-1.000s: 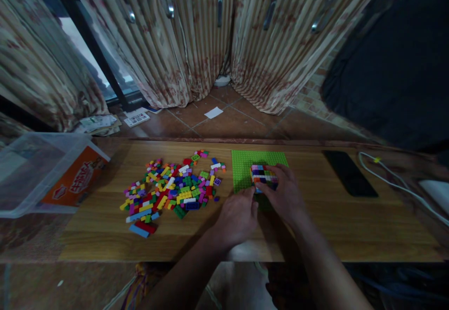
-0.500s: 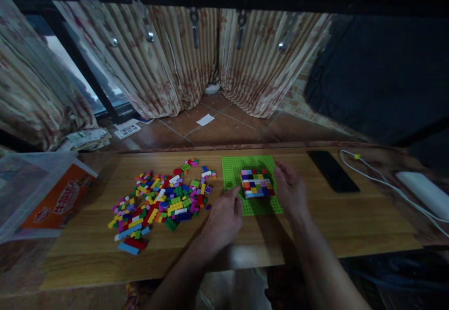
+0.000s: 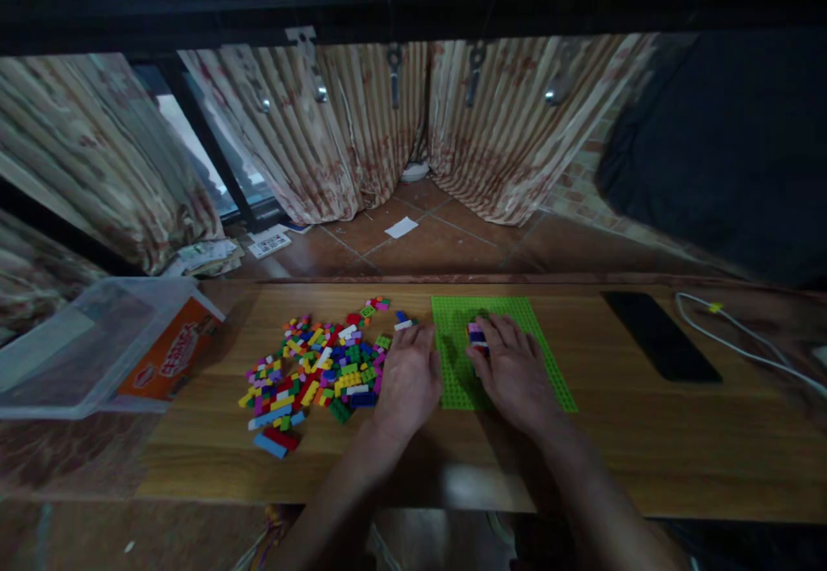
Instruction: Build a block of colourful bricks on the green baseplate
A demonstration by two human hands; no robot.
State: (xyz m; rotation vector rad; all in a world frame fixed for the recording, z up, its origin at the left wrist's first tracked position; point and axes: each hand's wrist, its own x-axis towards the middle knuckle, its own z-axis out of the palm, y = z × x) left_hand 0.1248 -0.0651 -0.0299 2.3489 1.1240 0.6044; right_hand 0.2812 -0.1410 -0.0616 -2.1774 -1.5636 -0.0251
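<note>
A small multicoloured brick block (image 3: 477, 336) is being covered by the right hand (image 3: 513, 370) on the green baseplate (image 3: 549, 373), which is lying on the wooden tabletop (image 3: 633, 433). Whether this grip is closed on the block cannot be told. The left hand (image 3: 408, 375) is being rested flat, fingers loosely apart, at the baseplate's left edge, beside the loose bricks (image 3: 316, 364).

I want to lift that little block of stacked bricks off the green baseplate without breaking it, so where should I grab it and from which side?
Probably by its two opposite side walls, low near the green baseplate, coming from above. The brick block stands studs-up on the plate, and the right hand already covers most of it, so only its far-left edge shows. The left hand lies at the plate's left edge and could hold it flat.
</note>
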